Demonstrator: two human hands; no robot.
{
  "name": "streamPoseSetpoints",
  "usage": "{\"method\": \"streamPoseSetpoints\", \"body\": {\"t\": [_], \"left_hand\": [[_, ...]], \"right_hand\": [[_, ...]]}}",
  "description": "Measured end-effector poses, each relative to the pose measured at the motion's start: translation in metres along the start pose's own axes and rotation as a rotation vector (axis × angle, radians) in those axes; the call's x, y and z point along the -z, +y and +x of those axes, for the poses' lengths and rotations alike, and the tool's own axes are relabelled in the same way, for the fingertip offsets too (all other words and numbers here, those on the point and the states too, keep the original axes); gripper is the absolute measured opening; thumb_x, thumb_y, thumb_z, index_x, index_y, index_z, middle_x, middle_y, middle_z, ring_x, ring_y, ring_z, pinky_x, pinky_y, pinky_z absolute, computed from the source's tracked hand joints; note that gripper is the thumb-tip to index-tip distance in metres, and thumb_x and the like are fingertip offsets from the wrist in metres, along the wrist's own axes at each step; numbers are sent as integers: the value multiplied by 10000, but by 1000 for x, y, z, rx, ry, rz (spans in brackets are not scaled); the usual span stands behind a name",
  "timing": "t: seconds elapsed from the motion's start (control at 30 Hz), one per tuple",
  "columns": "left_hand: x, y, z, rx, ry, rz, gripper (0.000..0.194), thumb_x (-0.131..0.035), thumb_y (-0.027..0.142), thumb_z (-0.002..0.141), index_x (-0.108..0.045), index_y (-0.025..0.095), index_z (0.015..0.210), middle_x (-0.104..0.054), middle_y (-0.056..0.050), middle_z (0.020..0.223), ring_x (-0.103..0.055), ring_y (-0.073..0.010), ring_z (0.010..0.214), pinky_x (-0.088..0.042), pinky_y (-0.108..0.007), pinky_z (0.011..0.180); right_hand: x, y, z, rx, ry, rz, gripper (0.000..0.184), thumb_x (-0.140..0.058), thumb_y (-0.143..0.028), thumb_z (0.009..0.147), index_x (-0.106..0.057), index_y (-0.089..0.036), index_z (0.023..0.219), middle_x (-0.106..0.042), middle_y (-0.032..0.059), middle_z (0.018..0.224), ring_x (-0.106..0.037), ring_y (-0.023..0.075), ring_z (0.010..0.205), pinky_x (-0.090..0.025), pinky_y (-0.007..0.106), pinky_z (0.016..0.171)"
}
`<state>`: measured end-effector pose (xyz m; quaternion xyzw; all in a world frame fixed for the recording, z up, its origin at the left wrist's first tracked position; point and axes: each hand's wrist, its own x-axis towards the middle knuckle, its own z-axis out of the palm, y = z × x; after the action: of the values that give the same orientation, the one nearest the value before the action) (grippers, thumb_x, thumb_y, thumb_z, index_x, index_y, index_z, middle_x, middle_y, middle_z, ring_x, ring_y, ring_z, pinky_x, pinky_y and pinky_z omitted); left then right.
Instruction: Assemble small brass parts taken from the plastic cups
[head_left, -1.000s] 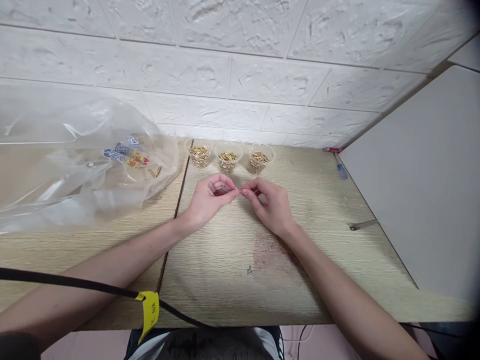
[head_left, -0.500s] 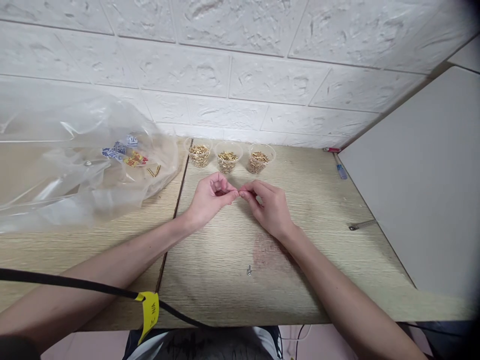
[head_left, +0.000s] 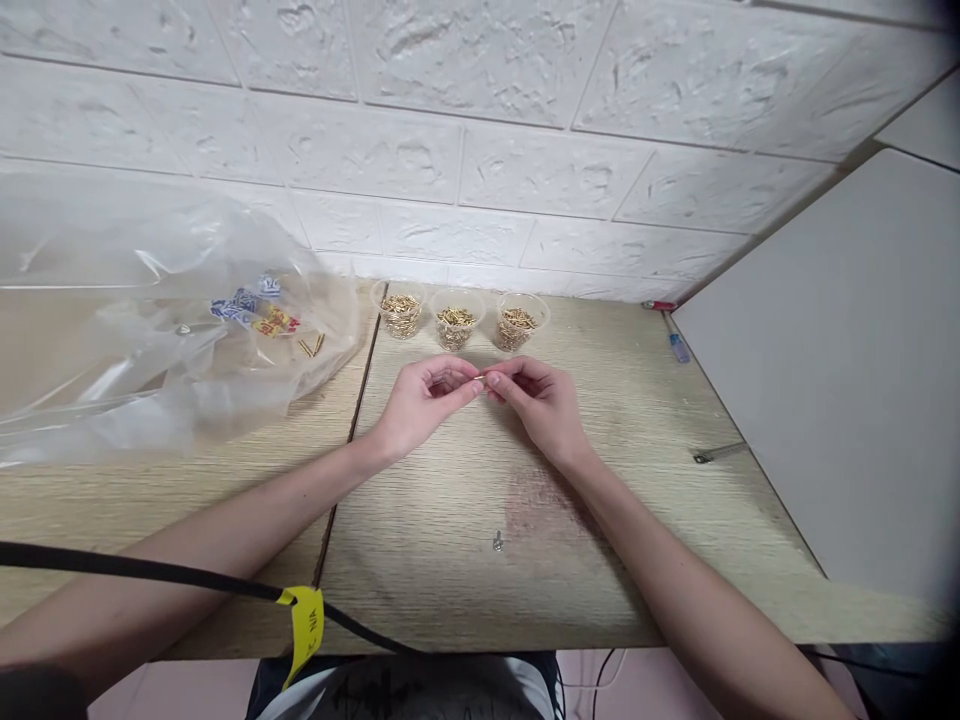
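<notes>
A: Where's the pin?

B: On the near side of the middle cup, slightly to its right, between the fingertips of both hands. Only a gold sliver shows; skin hides the rest.

A: And the fingers?

B: The left hand has thumb and forefinger closed on one end, the other fingers loosely curled. The right hand pinches the opposite end the same way, with a bent finger underneath. The tips nearly meet, so I can't tell whether it's one piece or two.

A: How is this handled well?

B: I'd say a light pinch on both sides, the two grips in line, so that something this slim doesn't tilt or spring away. Steady wrists should help, and staying low over the table, just in front of the middle cup, makes a dropped piece easier to find.

A: What's around that cup?

B: The left cup and right cup flank it, all three holding gold pieces. The bag lies well to its left; a screw lies in front, well apart.
</notes>
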<state>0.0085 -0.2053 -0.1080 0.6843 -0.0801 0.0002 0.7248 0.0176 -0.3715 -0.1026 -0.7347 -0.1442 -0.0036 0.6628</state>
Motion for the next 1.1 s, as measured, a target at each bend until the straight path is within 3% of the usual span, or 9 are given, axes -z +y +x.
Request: {"method": "streamPoseSetpoints", "body": {"t": [0.47, 0.6, 0.87, 0.97, 1.1], "left_hand": [[2, -8, -1, -119, 36, 151, 143, -688, 275, 749, -666, 137, 781, -595, -12, 657, -514, -93, 583, -401, -199, 527], [3, -7, -5, -296, 25, 314, 46, -648, 178, 767, -646, 142, 738, -540, 13, 622, -471, -74, 563, -370, -179, 504], [6, -1, -6, -614, -4, 538, 80, -594, 100, 821, -629, 142, 763, -521, 19, 638, -475, -70, 574, -391, -180, 530], [9, -1, -3, -634, -34, 568, 71, -597, 109, 834, -642, 137, 787, -538, 14, 648, -499, -75, 593, -408, -185, 552], [20, 2, 5, -563, -42, 601, 82, -617, 159, 841, -682, 139, 887, -603, -5, 712, -545, -92, 638, -452, -203, 607]], "right_hand": [[-1, -1, -3, 19, 1, -217, 211, -625, -359, 827, -647, -153, 792, -617, 26, 720, -520, 139, 658, -380, 266, 603], [-6, -4, -6, 9, -14, -222, 215, -611, -353, 822, -646, -147, 771, -608, 27, 703, -500, 134, 632, -370, 263, 583], [-12, -8, -10, -112, -35, -94, 268, -622, -403, 798, -630, -147, 719, -542, -2, 633, -448, 112, 584, -338, 252, 552], [-10, -7, -8, -140, -42, -64, 281, -641, -420, 786, -637, -145, 729, -553, 0, 644, -458, 111, 589, -346, 250, 557], [-4, -1, -3, -89, 30, -101, 253, -661, -405, 769, -626, -156, 743, -591, 10, 686, -507, 126, 630, -389, 263, 603]]}}
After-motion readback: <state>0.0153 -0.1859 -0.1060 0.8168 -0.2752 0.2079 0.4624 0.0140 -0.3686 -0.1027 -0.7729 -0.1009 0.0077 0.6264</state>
